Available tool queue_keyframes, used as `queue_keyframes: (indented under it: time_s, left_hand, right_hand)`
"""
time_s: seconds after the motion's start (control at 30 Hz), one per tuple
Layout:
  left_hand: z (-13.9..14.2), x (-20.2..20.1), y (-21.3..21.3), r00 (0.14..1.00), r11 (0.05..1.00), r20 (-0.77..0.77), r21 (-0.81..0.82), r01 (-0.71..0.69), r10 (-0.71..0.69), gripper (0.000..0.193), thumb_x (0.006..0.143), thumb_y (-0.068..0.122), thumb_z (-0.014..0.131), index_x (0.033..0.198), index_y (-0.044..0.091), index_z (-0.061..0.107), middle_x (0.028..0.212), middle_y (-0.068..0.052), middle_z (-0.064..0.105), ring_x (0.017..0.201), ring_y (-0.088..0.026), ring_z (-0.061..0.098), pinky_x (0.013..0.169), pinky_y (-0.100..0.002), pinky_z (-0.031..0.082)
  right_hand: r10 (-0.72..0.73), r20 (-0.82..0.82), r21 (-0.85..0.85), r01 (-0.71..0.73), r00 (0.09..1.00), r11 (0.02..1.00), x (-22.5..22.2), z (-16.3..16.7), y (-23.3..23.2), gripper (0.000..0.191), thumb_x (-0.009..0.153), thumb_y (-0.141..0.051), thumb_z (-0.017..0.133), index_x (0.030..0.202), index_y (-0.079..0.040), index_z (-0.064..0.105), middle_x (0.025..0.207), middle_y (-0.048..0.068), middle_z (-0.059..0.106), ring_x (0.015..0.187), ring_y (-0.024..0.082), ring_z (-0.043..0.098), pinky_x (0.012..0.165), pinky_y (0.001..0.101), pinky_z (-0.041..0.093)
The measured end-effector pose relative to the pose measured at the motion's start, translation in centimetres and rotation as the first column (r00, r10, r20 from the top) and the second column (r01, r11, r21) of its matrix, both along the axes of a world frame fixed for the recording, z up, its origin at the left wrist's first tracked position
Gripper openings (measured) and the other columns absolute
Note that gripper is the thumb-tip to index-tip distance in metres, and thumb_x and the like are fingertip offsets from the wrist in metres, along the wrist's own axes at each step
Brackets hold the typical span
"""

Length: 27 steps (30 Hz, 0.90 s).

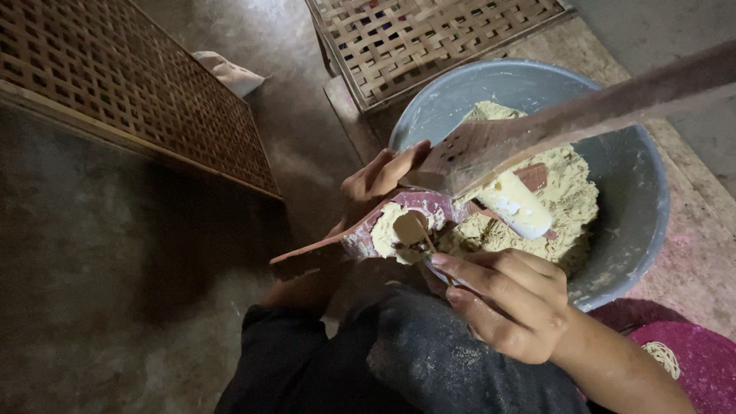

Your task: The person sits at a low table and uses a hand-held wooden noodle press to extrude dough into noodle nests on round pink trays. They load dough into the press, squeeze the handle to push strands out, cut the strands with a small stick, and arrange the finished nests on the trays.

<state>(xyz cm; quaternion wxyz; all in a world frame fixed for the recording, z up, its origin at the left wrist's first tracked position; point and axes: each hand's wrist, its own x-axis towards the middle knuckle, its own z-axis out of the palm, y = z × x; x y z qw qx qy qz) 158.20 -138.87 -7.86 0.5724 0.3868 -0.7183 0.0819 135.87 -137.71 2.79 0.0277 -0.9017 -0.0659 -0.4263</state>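
Note:
My left hand (377, 182) grips a reddish-brown wooden mould (429, 205) at its round cavity, which is packed with yellowish crumbly meal. The mould's handle (307, 259) points left, toward my knee. My right hand (506, 300) is closed on a small spoon-like tool (414, 230) whose tip rests in the cavity. A long brown perforated board (537, 130), blurred, reaches from the mould up to the right. Behind it stands a grey basin (648, 192) of the same yellow meal (571, 199).
A white cylinder (515, 204) lies on the meal in the basin. Two woven bamboo trays, one at the left (123, 84) and one at the top (429, 38), stand on the concrete floor. A pink cloth (694, 360) lies at the lower right. My dark trouser leg (414, 360) fills the bottom.

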Motion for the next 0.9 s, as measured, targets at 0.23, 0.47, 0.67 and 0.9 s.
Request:
queue_keyframes:
  time_s: [0.23, 0.47, 0.67, 0.9]
  left_hand:
    - [0.15, 0.14, 0.03, 1.0, 0.999, 0.023, -0.045, 0.02, -0.019, 0.053, 0.094, 0.017, 0.078, 0.14, 0.01, 0.053, 0.141, -0.012, 0.063, 0.095, -0.021, 0.072, 0.073, -0.029, 0.061]
    - [0.16, -0.05, 0.15, 1.0, 0.999, 0.011, -0.052, -0.011, 0.011, 0.056, 0.094, 0.018, 0.078, 0.142, 0.009, 0.051, 0.14, -0.012, 0.064, 0.093, -0.021, 0.071, 0.073, -0.029, 0.061]
    - [-0.3, -0.31, 0.13, 1.0, 0.998, 0.005, -0.064, -0.014, 0.015, 0.06, 0.094, 0.019, 0.079, 0.144, 0.008, 0.049, 0.139, -0.012, 0.065, 0.092, -0.02, 0.071, 0.073, -0.028, 0.061]
    - [-0.24, -0.26, 0.09, 1.0, 0.998, -0.005, -0.058, 0.017, -0.017, 0.063, 0.094, 0.02, 0.079, 0.146, 0.006, 0.047, 0.138, -0.012, 0.065, 0.09, -0.019, 0.071, 0.072, -0.029, 0.06]
  right_hand:
    - [-0.008, 0.027, 0.006, 0.008, 1.0, 1.0, 0.24, -0.16, 0.11, 0.026, 0.089, 0.001, 0.076, 0.102, 0.003, 0.054, 0.103, 0.028, 0.071, 0.075, 0.026, 0.071, 0.057, 0.0326, 0.056]
    - [0.031, 0.022, -0.01, -0.031, 0.999, 0.999, 0.26, -0.25, 0.0, 0.026, 0.087, 0.001, 0.076, 0.103, 0.004, 0.055, 0.102, 0.031, 0.071, 0.074, 0.026, 0.071, 0.057, 0.0318, 0.057]
    - [0.026, 0.024, -0.018, -0.025, 0.999, 1.0, 0.04, -0.62, 0.21, 0.025, 0.089, 0.001, 0.075, 0.102, 0.003, 0.054, 0.103, 0.031, 0.07, 0.074, 0.027, 0.071, 0.057, 0.0322, 0.057]
    - [0.03, 0.04, -0.017, -0.029, 0.999, 0.999, 0.09, -0.88, 0.2, 0.026, 0.089, 0.0, 0.075, 0.102, 0.002, 0.053, 0.101, 0.031, 0.071, 0.075, 0.027, 0.071, 0.058, 0.0325, 0.058]
